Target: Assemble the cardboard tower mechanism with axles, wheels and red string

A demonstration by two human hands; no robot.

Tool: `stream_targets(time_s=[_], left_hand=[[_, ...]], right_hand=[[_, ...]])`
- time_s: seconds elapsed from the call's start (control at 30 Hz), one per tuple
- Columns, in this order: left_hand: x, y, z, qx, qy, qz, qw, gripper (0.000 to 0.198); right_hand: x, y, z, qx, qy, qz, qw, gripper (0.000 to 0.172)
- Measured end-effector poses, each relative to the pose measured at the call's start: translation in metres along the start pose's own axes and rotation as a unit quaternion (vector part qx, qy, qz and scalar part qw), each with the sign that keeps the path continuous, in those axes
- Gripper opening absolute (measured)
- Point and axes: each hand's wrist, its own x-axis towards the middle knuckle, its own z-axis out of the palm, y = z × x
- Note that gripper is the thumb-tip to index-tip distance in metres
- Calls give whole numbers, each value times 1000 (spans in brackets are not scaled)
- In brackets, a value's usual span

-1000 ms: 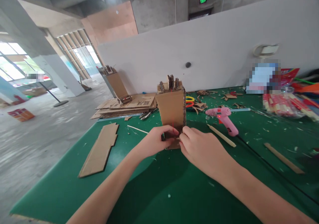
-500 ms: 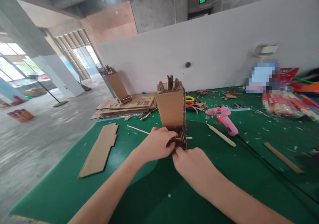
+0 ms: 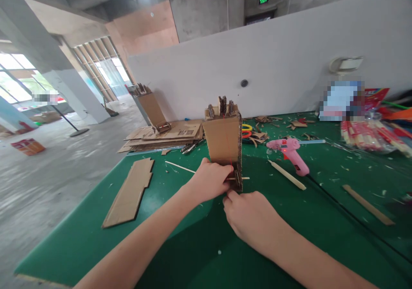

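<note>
A cardboard model point(image 3: 222, 139) stands upright at the middle of the green table, with cardboard discs on top and a red string point(image 3: 227, 138) down its front. A thin wooden stick point(image 3: 245, 178) passes through its lower part and sticks out at the right. My left hand point(image 3: 212, 179) is closed at the model's lower front, by the string and stick; its fingertips are partly hidden. Just right of it, my right hand point(image 3: 246, 209) is closed at the model's bottom edge, and what its fingers hold is hidden.
A pink glue gun point(image 3: 291, 152) with a black cable and a pale stick point(image 3: 286, 174) lie to the right. Scissors point(image 3: 246, 130) lie behind the model. A flat cardboard piece point(image 3: 130, 194) lies left, stacked cardboard point(image 3: 161, 136) behind it. Plastic packets point(image 3: 370, 136) lie far right.
My left hand has shifted slightly up and right, its fingers now higher beside the red string. My right hand has hardly moved. The view has shifted slightly.
</note>
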Motion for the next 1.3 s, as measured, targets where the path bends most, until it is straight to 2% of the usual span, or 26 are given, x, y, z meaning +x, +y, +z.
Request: stream_targets(time_s=[0.13, 0.23, 0.47, 0.77, 0.97, 1.1, 1.17, 1.3], left_hand=[[1, 2, 2, 35, 6, 3, 999, 12], [-1, 3, 3, 16, 3, -8, 1000, 16], [-3, -2, -4, -91, -6, -39, 995, 21], [-1, -5, -2, -101, 0, -29, 994, 20], [-2, -6, -9, -224, -26, -68, 972, 9], [-3, -10, -11, -310, -48, -60, 948, 18], [-3, -11, -12, -324, -57, -51, 943, 23], [-3, -12, -15, -294, -62, -43, 953, 23]], right_hand=[[-3, 2, 4, 18, 33, -27, 999, 18], [-3, 3, 6, 21, 35, -34, 999, 19], [-3, 3, 4, 33, 17, -15, 999, 16], [-2, 3, 0, 50, -17, 10, 999, 19], [-2, 6, 3, 83, -21, 23, 996, 20], [0, 8, 5, 95, -30, 23, 995, 18], [1, 9, 5, 95, -31, 22, 995, 19], [2, 10, 4, 98, -25, 20, 995, 19]])
